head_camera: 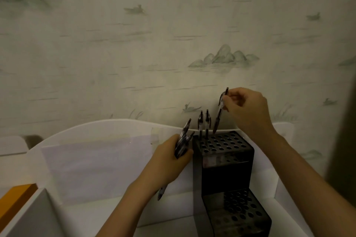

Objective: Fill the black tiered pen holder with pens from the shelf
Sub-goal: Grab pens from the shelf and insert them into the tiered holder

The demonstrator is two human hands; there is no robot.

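Note:
The black tiered pen holder (227,161) stands on a white shelf, its top tier and a lower front tier (240,211) dotted with round holes. Two pens (203,121) stand upright in the back row of the top tier. My right hand (246,107) pinches a single pen (219,113) near its upper end; the tip points down at a back-row hole just right of the standing pens. My left hand (171,158) grips a bundle of pens (184,140) beside the holder's left edge, their tips poking out below my wrist.
A white shelf wall (96,136) curves behind the holder, against wallpaper with green hills. A pale sheet (92,161) lies against the shelf back on the left. An orange edge (15,200) and a white panel (36,215) sit at the lower left.

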